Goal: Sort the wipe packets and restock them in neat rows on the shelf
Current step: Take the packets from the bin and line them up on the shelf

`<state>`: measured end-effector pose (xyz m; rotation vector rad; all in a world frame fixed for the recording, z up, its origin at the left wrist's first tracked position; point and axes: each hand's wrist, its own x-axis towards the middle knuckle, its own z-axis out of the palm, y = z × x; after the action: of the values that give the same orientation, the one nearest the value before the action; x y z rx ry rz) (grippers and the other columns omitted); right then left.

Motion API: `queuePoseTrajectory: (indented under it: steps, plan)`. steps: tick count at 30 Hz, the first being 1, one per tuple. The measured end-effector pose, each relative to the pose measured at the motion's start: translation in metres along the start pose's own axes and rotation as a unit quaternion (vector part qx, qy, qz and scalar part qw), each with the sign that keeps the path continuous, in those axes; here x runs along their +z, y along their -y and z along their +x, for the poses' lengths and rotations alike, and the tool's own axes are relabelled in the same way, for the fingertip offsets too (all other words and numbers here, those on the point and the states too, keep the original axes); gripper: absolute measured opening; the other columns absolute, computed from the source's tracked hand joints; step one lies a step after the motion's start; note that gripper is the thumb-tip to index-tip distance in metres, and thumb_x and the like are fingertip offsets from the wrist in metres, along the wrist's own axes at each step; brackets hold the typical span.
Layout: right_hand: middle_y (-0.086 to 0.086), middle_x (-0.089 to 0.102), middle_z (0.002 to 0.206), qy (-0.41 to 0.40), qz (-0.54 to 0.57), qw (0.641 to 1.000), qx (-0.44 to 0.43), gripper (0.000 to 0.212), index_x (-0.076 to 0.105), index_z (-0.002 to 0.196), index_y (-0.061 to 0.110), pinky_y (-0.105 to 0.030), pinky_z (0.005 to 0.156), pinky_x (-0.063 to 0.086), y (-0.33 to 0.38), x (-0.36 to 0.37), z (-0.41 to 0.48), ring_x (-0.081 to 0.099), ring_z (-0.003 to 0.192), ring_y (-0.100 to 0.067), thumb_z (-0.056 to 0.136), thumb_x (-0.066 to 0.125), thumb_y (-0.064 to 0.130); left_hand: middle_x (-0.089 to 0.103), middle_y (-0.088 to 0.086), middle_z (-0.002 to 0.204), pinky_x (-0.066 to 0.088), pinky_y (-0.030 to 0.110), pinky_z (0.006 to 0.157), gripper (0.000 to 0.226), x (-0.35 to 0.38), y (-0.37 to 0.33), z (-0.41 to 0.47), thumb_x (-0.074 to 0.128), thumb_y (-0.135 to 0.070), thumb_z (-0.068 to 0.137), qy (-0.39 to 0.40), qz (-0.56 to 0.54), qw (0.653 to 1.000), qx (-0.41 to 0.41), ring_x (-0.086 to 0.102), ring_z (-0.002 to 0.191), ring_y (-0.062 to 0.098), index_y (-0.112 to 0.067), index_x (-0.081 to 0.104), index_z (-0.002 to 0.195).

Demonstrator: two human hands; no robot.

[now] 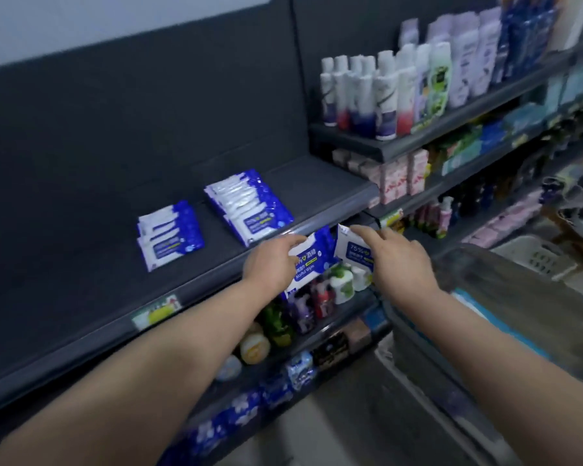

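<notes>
The dark shelf (pixel 81 264) carries two stacks of blue-and-white wipe packets. The larger stack (pixel 249 206) lies farther back on the right, and the smaller stack (pixel 170 235) lies apart to its left. Just off the shelf's front edge, the left hand (pixel 270 264) has its grip pinched on a blue packet (pixel 308 260) printed "Alcohol Wipes". Just beside it, the right hand (pixel 398 260) pinches a white-faced packet (pixel 352 252) reading "75%". A blurred price label (pixel 157 311) sits on the shelf lip, near left.

A shop: dark shelves (pixel 81 264) stocked with toiletry bottles (pixel 384 95) and price tags (pixel 157 311).
</notes>
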<state>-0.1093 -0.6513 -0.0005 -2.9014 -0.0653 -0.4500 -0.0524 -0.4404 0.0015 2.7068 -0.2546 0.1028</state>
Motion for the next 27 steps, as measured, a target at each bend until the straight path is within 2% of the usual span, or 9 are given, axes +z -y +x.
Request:
queuePoseTrajectory:
  steps: [2, 6, 8, 14, 19, 22, 27]
  plan:
    - [-0.004, 0.053, 0.118, -0.015, 0.004, 0.999, -0.045, 0.069, 0.028, 0.145, 0.034, -0.035, 0.071, 0.033, 0.036, -0.001, 0.017, 0.055, 0.107, -0.028, 0.086, 0.054, 0.011, 0.061, -0.006, 0.133, 0.046, 0.032, 0.097, 0.045, -0.031, 0.034, -0.003, 0.061, -0.021, 0.09, -0.033, 0.005, 0.999, -0.036, 0.055, 0.122, 0.021, -0.042, 0.056, 0.129]
    - [-0.003, 0.053, 0.115, -0.038, 0.042, 0.993, -0.107, 0.069, 0.031, 0.144, 0.034, -0.038, 0.08, 0.037, 0.106, 0.007, 0.051, 0.054, 0.108, -0.029, 0.084, 0.052, 0.007, 0.059, -0.008, 0.133, 0.046, 0.031, 0.094, 0.045, -0.08, 0.101, -0.005, 0.06, -0.022, 0.091, -0.081, 0.017, 0.992, -0.096, 0.054, 0.122, 0.019, -0.043, 0.054, 0.13]
    - [-0.003, 0.053, 0.114, -0.041, 0.054, 0.989, -0.13, 0.068, 0.032, 0.144, 0.035, -0.037, 0.079, 0.035, 0.141, 0.017, 0.071, 0.054, 0.107, -0.029, 0.085, 0.052, 0.008, 0.061, -0.008, 0.13, 0.046, 0.03, 0.092, 0.043, -0.098, 0.136, -0.001, 0.06, -0.022, 0.091, -0.094, 0.015, 0.989, -0.114, 0.056, 0.118, 0.018, -0.041, 0.056, 0.129]
    - [0.001, 0.054, 0.113, -0.042, 0.076, 0.985, -0.15, 0.069, 0.032, 0.143, 0.038, -0.036, 0.082, 0.034, 0.224, 0.052, 0.127, 0.056, 0.103, -0.026, 0.084, 0.052, 0.007, 0.064, -0.002, 0.124, 0.045, 0.027, 0.09, 0.038, -0.119, 0.242, 0.03, 0.069, -0.023, 0.085, -0.059, -0.013, 0.989, -0.136, 0.059, 0.112, 0.018, -0.031, 0.063, 0.122]
    - [0.008, 0.053, 0.11, 0.026, 0.084, 0.98, -0.178, 0.072, 0.033, 0.139, 0.044, -0.032, 0.081, 0.031, 0.257, 0.084, 0.158, 0.057, 0.099, -0.02, 0.082, 0.061, 0.01, 0.065, -0.004, 0.123, 0.044, 0.024, 0.088, 0.042, -0.116, 0.302, 0.057, 0.076, -0.024, 0.08, -0.002, -0.012, 0.995, -0.101, 0.059, 0.113, 0.013, -0.026, 0.064, 0.12]
    - [0.007, 0.054, 0.119, 0.083, 0.09, 0.971, -0.207, 0.071, 0.036, 0.138, 0.043, -0.036, 0.089, 0.036, 0.269, 0.096, 0.17, 0.054, 0.109, -0.018, 0.081, 0.05, 0.001, 0.064, -0.009, 0.125, 0.046, 0.027, 0.091, 0.041, -0.118, 0.318, 0.075, 0.072, -0.026, 0.083, 0.005, 0.016, 0.997, -0.075, 0.058, 0.115, 0.014, -0.03, 0.063, 0.123]
    - [0.009, 0.053, 0.115, 0.158, 0.048, 0.956, -0.243, 0.072, 0.036, 0.138, 0.045, -0.033, 0.085, 0.03, 0.295, 0.114, 0.184, 0.05, 0.113, -0.016, 0.082, 0.044, -0.001, 0.065, -0.01, 0.123, 0.047, 0.027, 0.09, 0.039, -0.118, 0.326, 0.097, 0.071, -0.025, 0.083, -0.017, 0.014, 0.997, -0.071, 0.059, 0.113, 0.015, -0.032, 0.064, 0.12]
